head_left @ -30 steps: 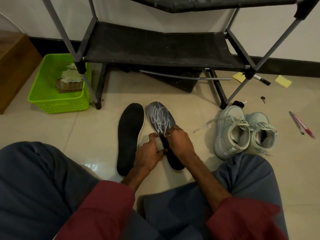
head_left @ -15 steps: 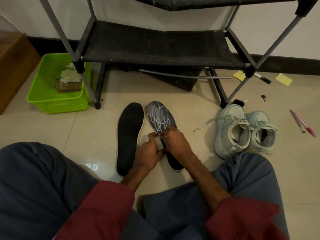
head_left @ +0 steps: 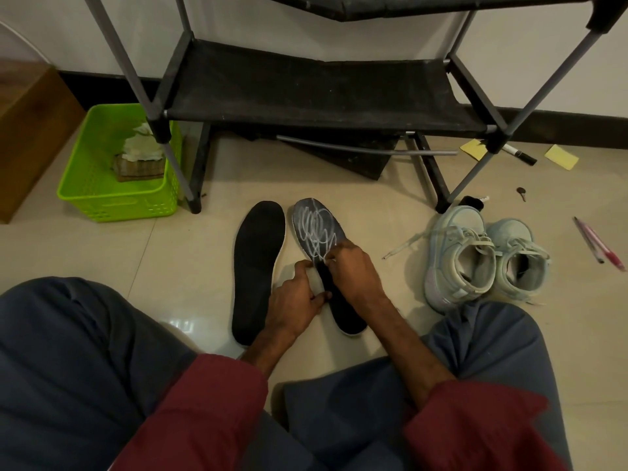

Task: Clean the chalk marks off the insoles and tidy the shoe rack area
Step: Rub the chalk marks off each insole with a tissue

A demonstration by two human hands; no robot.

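Two dark insoles lie side by side on the tiled floor in front of me. The left insole is plain black. White chalk scribbles cover the front half of the right insole. My left hand grips a white cloth beside the right insole's middle. My right hand rests on that insole just below the scribbles, fingers curled, pinching a white end of the cloth at its tips. Both hands hide the insole's middle.
A black shoe rack stands behind the insoles, with a loose grey rod under it. A green basket holding rags sits left. Pale blue sneakers stand right. Sticky notes, a marker, a key and pens litter the floor.
Both hands stay on the white cloth over the right insole. My right hand has crept slightly toward the chalk scribbles; the insoles have not moved.
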